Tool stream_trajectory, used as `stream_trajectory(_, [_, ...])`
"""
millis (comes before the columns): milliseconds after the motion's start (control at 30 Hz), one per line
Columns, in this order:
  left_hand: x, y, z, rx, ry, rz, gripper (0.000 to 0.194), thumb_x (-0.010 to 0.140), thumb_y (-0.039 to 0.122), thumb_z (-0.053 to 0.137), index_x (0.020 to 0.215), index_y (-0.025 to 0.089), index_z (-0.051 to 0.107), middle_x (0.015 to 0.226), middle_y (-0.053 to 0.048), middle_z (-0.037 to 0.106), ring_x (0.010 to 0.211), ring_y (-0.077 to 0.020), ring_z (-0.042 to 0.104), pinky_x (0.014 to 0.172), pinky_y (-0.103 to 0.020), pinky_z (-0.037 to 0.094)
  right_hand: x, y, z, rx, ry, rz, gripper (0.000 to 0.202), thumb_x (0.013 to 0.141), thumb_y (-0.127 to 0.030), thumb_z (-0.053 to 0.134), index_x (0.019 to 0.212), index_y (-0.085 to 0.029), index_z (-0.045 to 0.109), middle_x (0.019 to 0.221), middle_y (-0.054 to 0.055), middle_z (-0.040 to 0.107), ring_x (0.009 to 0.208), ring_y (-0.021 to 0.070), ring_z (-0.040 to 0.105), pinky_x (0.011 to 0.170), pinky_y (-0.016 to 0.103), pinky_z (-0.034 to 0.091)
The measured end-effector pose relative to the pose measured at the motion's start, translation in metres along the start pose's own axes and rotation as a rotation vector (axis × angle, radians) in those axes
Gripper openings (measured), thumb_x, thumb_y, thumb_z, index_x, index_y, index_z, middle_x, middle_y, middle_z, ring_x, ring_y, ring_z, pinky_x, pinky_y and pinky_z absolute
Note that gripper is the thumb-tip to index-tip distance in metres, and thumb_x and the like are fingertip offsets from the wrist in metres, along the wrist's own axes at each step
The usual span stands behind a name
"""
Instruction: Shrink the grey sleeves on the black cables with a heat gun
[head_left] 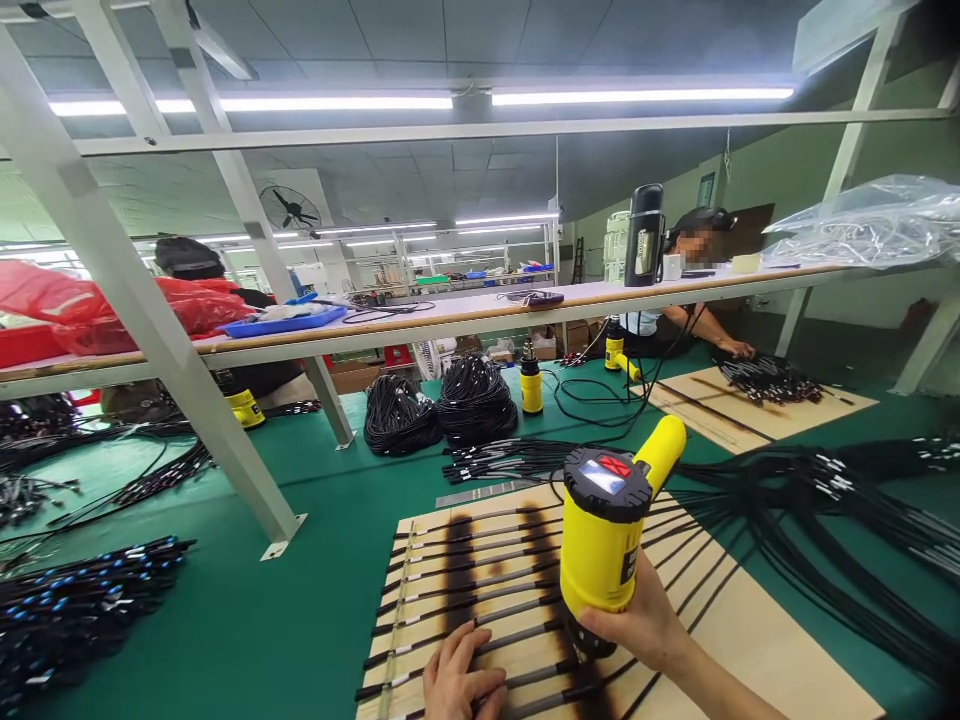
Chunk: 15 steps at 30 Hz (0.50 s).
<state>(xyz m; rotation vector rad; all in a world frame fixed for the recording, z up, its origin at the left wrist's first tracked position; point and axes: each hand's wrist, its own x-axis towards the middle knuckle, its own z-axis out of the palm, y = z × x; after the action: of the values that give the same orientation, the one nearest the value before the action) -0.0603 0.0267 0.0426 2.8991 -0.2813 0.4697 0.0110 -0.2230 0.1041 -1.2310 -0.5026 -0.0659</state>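
My right hand is wrapped round the body of a yellow heat gun, its black nozzle end pointing down at the board and its handle jutting back to the right. Below it lies a light wooden board with dark scorch bands. Several black cables with grey sleeve sections run across the board in a row, their ends at the left edge along a pale strip. At the board's near side, my left hand rests on the cables with its fingers apart. The nozzle tip is partly hidden.
Bundled black cables and another heat gun stand behind the board. Long cables spread to the right. A shelf crosses above the green table; its post stands left. Across the table, a co-worker's hand touches cables.
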Motion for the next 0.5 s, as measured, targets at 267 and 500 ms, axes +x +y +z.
stream_trajectory(267, [-0.006, 0.017, -0.001, -0.017, -0.081, -0.112, 0.017, 0.080, 0.026, 0.058, 0.072, 0.034, 0.071, 0.114, -0.001, 0.062, 0.116, -0.0319, 0.047, 0.085, -0.050, 0.044, 0.006, 0.003, -0.015, 0.033, -0.046, 0.045, 0.055, 0.058, -0.029, 0.079, 0.104, -0.026, 0.050, 0.088, 0.002, 0.067, 0.074, 0.0227, 0.062, 0.066, 0.038, 0.051])
stream_trajectory(500, [-0.005, 0.011, 0.004, -0.025, -0.138, -0.020, 0.017, 0.081, 0.032, 0.057, 0.071, 0.034, 0.071, 0.116, 0.000, 0.060, 0.117, -0.0316, 0.045, 0.088, -0.052, 0.041, -0.009, -0.009, 0.001, 0.144, -0.110, 0.083, 0.043, 0.059, -0.029, 0.076, 0.096, -0.025, 0.054, 0.079, 0.000, 0.065, 0.066, 0.0192, 0.058, 0.060, 0.033, 0.048])
